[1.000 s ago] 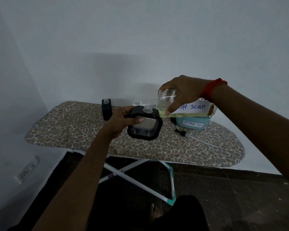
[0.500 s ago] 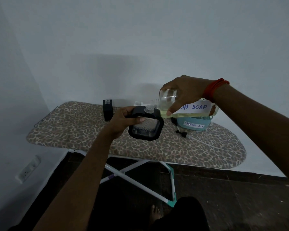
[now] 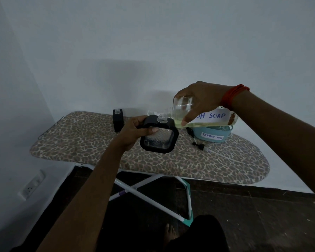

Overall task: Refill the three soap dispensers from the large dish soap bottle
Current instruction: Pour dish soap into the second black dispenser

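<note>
Pouring seems the step in hand: mid-frame, the right hand [image 3: 200,100] curls its fingers round the tipped bottle [image 3: 216,116], the left hand [image 3: 133,132] grips the dispenser [image 3: 159,140], whose neck next needs steadying under the spout.

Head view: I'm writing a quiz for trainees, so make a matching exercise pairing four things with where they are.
1 large soap bottle
2 square dispenser
3 second dispenser
4 storage box

a black, upright on the ironing board, unheld
b gripped by the left hand
c tipped in the right hand
d teal, on the board below the bottle

Pairs: 1-c, 2-b, 3-a, 4-d
</note>
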`<act>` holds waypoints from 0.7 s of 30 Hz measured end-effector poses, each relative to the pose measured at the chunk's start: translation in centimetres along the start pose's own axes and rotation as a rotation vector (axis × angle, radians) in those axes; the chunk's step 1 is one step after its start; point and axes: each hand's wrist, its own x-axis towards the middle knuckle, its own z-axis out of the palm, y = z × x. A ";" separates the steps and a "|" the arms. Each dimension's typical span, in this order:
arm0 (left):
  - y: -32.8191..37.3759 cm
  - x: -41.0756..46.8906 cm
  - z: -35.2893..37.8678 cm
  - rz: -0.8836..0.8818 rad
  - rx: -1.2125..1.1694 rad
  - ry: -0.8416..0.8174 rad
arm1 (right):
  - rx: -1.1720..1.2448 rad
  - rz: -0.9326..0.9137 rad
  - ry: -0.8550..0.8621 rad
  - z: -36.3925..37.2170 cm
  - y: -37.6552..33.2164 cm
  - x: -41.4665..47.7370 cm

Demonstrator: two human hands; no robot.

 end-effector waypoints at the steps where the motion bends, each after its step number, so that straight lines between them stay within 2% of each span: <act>1: 0.0 0.0 0.0 -0.002 -0.002 0.000 | -0.004 0.003 0.001 0.0 0.0 0.0; 21: 0.1 -0.2 -0.6 -0.016 0.003 -0.003 | 0.011 -0.021 -0.014 0.2 -0.4 0.3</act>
